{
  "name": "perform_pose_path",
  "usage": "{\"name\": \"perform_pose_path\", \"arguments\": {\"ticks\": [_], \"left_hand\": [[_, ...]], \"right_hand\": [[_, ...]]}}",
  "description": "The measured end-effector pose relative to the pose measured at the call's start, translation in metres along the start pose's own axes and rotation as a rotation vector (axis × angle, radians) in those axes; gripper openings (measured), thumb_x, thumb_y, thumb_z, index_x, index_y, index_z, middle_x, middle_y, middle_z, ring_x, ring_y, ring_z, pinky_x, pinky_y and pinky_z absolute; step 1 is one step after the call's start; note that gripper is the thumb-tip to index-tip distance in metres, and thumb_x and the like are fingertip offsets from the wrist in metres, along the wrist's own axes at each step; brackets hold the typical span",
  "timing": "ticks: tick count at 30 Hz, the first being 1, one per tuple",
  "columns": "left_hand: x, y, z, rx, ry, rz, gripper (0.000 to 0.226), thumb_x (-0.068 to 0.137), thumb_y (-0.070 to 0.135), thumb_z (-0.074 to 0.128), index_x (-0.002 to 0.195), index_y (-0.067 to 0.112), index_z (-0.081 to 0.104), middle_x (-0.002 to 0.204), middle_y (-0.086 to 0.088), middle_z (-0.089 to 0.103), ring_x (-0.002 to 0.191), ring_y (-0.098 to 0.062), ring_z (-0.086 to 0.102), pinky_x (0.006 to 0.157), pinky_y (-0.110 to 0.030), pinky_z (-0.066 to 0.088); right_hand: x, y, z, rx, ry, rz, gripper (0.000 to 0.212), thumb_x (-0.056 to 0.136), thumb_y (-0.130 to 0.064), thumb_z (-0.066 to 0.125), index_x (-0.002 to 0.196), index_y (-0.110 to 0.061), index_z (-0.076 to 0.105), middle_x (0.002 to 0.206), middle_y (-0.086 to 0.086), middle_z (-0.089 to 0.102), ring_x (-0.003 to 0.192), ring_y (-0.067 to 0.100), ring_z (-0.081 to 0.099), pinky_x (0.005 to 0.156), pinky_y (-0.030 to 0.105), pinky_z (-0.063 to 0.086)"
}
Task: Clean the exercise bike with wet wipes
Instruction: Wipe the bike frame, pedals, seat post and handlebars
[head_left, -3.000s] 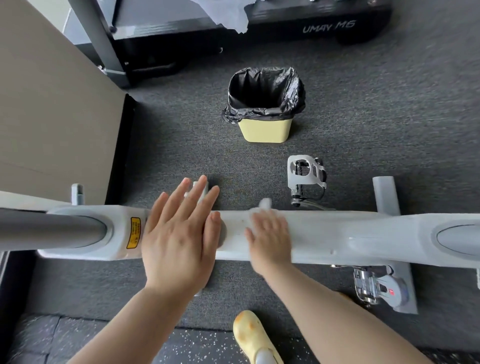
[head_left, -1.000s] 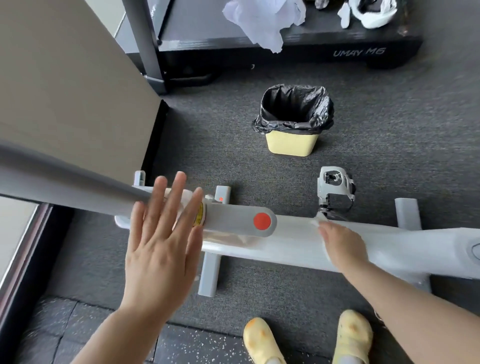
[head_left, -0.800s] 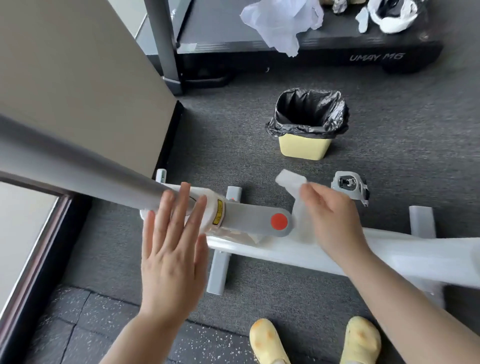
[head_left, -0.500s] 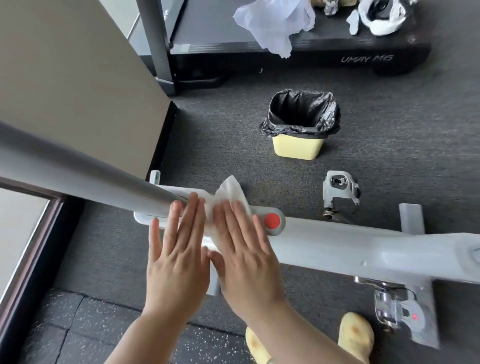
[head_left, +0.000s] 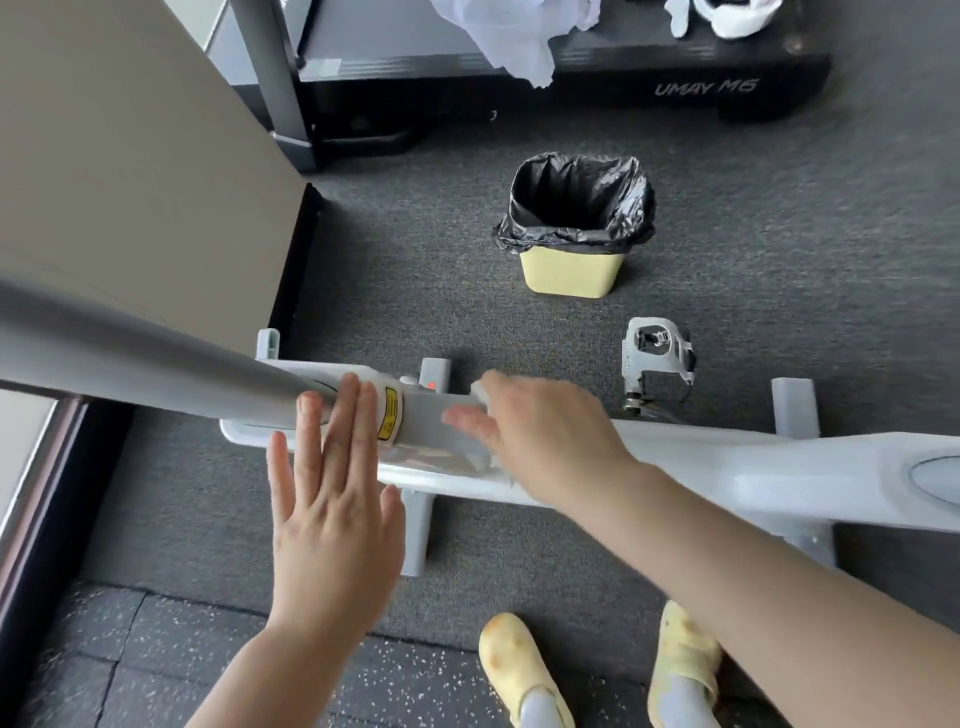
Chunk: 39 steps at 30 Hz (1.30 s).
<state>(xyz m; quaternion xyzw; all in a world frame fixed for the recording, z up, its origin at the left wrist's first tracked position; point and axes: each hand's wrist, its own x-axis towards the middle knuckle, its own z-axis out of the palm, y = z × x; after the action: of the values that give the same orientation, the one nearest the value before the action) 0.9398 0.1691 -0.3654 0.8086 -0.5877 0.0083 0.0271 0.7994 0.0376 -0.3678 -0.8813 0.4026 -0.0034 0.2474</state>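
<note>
Right hand (head_left: 545, 441) presses wet wipe (head_left: 480, 389) flat on exercise bike (head_left: 701, 467) frame near yellow label (head_left: 389, 422). Left hand (head_left: 332, 499) open-fingered, flat beside grey post (head_left: 156, 364).

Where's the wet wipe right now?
In the head view, the wet wipe is under the right hand, pressed on the bike frame beside the yellow warning sticker, centre frame.
</note>
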Motion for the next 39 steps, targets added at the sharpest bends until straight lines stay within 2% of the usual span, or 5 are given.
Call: {"name": "perform_pose_path", "arguments": {"ticks": [13, 20, 29, 35, 39], "left_hand": [[0.004, 0.015, 0.000, -0.096, -0.015, -0.009, 0.083, 0.080, 0.019, 0.051, 0.153, 0.014, 0.011, 0.160, 0.002, 0.003, 0.147, -0.016, -0.012, 0.117, -0.034, -0.012], [0.008, 0.015, 0.000, -0.177, 0.038, 0.034, 0.073, 0.082, 0.010, 0.047, 0.151, 0.011, 0.023, 0.159, -0.001, 0.015, 0.148, -0.013, 0.005, 0.120, -0.036, -0.003], [0.007, 0.002, -0.005, -0.075, -0.025, 0.106, 0.079, 0.077, 0.009, 0.050, 0.151, 0.016, 0.023, 0.160, 0.002, 0.012, 0.147, -0.013, 0.007, 0.119, -0.036, -0.004], [0.006, 0.006, 0.001, -0.105, 0.012, 0.085, 0.074, 0.079, 0.013, 0.052, 0.149, 0.020, 0.029, 0.160, -0.001, 0.009, 0.148, -0.014, 0.004, 0.116, -0.035, -0.004], [0.005, -0.002, 0.003, -0.109, 0.013, 0.131, 0.070, 0.078, 0.008, 0.052, 0.145, 0.023, 0.038, 0.160, -0.001, 0.008, 0.148, -0.015, 0.005, 0.114, -0.034, -0.001]], "right_hand": [[0.022, 0.005, -0.005, 0.931, -0.225, 0.458, 0.048, 0.096, -0.049, 0.041, 0.072, -0.012, 0.060, 0.057, -0.002, 0.051, 0.060, 0.020, 0.051, 0.066, 0.032, 0.044], [-0.036, -0.007, 0.007, 0.381, 0.386, 0.322, 0.036, 0.102, -0.037, 0.027, 0.083, -0.028, 0.055, 0.087, -0.001, 0.061, 0.091, 0.023, 0.055, 0.102, 0.042, 0.037], [-0.027, -0.031, 0.069, -0.193, 0.425, -0.168, 0.051, 0.100, -0.030, 0.038, 0.148, -0.014, 0.033, 0.154, 0.002, 0.032, 0.144, 0.020, 0.023, 0.118, 0.040, 0.012], [-0.021, -0.015, 0.053, 1.281, 0.516, 0.329, 0.028, 0.101, -0.036, 0.036, 0.097, -0.025, 0.062, 0.094, -0.003, 0.064, 0.085, 0.000, 0.056, 0.079, 0.019, 0.045], [-0.008, -0.030, 0.038, 2.186, 0.224, 0.792, 0.042, 0.098, -0.045, 0.040, 0.119, -0.016, 0.062, 0.118, 0.010, 0.065, 0.112, 0.027, 0.060, 0.100, 0.048, 0.045]]}}
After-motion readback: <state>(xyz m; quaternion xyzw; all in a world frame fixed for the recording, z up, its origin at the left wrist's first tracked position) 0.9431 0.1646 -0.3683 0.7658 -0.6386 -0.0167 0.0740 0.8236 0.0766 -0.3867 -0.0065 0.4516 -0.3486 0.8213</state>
